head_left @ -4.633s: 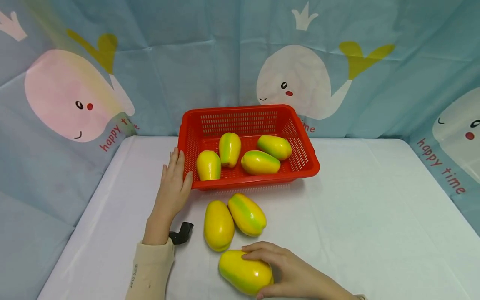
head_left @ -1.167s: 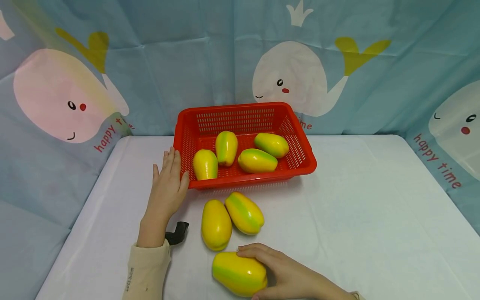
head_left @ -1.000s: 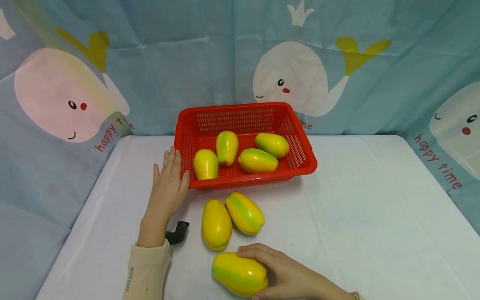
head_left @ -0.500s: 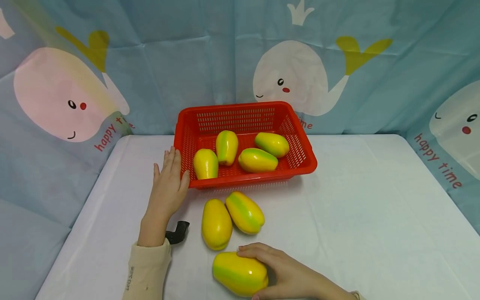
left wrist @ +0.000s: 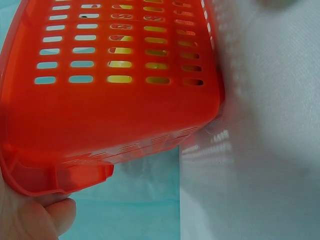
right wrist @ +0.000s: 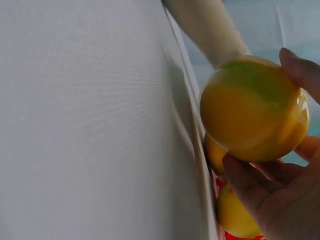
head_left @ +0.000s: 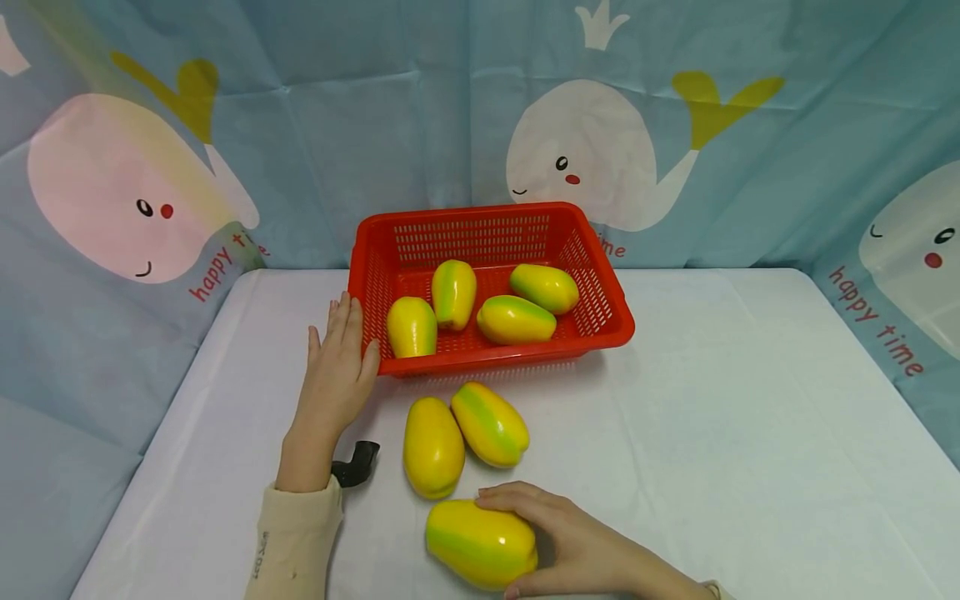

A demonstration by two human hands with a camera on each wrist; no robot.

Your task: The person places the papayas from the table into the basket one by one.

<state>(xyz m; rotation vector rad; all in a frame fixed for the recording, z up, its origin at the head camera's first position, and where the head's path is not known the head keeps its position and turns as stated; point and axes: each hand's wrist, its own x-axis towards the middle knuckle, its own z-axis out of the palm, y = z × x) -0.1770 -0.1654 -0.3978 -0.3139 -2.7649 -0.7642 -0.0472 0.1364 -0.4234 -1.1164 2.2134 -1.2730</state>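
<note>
A red plastic basket (head_left: pixel 487 360) with slotted walls holds several yellow papayas (head_left: pixel 517 321) streaked with green. My left hand (head_left: pixel 337 375) lies along its left side, thumb at the front corner of the rim. In the left wrist view, bent fingers (left wrist: pixel 62 215) hold the rim from outside. Near the front of the table my right hand (head_left: pixel 570 537) grips a papaya (head_left: pixel 480 542), thumb on the near side and fingers over the far side. The right wrist view shows that papaya (right wrist: pixel 252 110) end-on between fingers and thumb. Two more papayas (head_left: pixel 433 447) lie between it and the basket.
A small black bent object (head_left: pixel 358 463) lies beside my left forearm, partly hidden by it. The white-covered table (head_left: pixel 712 400) extends to the right of the basket. Behind it hangs a blue curtain (head_left: pixel 360 150) printed with whales.
Over the longer span, the view shifts slightly and my right hand moves a little left with its papaya. One outer finger of my left hand spreads further out. The basket and its papayas stay put.
</note>
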